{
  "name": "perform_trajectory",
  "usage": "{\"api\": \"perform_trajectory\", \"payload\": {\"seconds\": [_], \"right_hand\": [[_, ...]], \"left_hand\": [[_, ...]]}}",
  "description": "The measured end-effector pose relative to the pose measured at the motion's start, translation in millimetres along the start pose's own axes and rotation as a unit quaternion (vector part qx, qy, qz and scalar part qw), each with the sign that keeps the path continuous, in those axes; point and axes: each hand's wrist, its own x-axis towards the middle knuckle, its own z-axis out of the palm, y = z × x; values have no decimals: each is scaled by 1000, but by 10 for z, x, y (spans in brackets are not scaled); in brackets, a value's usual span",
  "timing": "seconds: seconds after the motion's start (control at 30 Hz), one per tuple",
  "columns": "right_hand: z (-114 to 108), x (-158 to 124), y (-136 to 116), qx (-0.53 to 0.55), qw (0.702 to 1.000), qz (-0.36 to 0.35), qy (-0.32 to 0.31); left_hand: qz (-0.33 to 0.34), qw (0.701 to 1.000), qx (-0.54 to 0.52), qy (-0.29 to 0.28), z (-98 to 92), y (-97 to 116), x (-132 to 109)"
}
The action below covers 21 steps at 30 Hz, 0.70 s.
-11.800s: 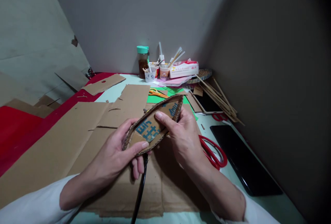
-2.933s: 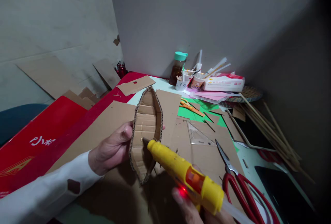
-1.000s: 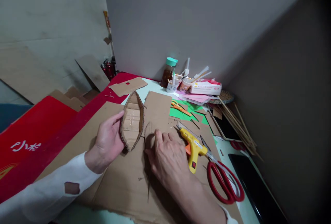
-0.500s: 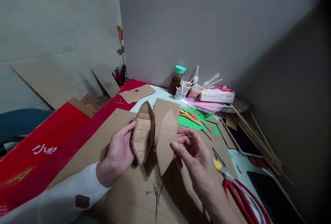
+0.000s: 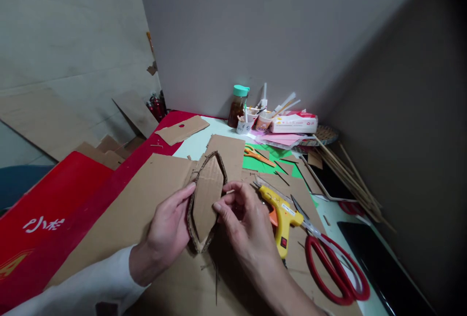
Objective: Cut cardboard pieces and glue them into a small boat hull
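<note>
My left hand [image 5: 170, 226] grips the left side of a small cardboard boat [image 5: 192, 207], its thumb on the rim. A flat, boat-shaped cardboard piece [image 5: 208, 196] lies over the boat's opening, inside the corrugated rim. My right hand [image 5: 244, 228] pinches the right edge of that flat piece with thumb and fingers. Whether the piece rests on the boat's floor or sits higher up, I cannot tell. Both hands are above a large cardboard sheet [image 5: 156, 179] on the table.
Right of my right hand lie a yellow glue gun [image 5: 282, 213] and red-handled scissors [image 5: 337, 269]. Orange scissors [image 5: 259, 155] rest on green paper. Behind stand a teal-lidded bottle [image 5: 238, 106], cups with sticks [image 5: 263, 120] and a tissue pack [image 5: 295, 122]. A red box [image 5: 54, 209] is at left.
My right hand has moved left, bringing the flat cardboard piece from beside the boat onto its opening. The glue gun, mostly hidden before, now shows. The view has shifted slightly.
</note>
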Motion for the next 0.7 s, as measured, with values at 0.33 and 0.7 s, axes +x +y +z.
{"api": "perform_trajectory", "payload": {"seconds": [0.33,0.7], "right_hand": [[-9,-116,-32,-334,921,-193,52],[-96,7,-25,-63,998,-14,10]], "left_hand": [[73,986,124,-81,-71,-72,-27],[66,976,203,-52,-22,-67,-72]]}}
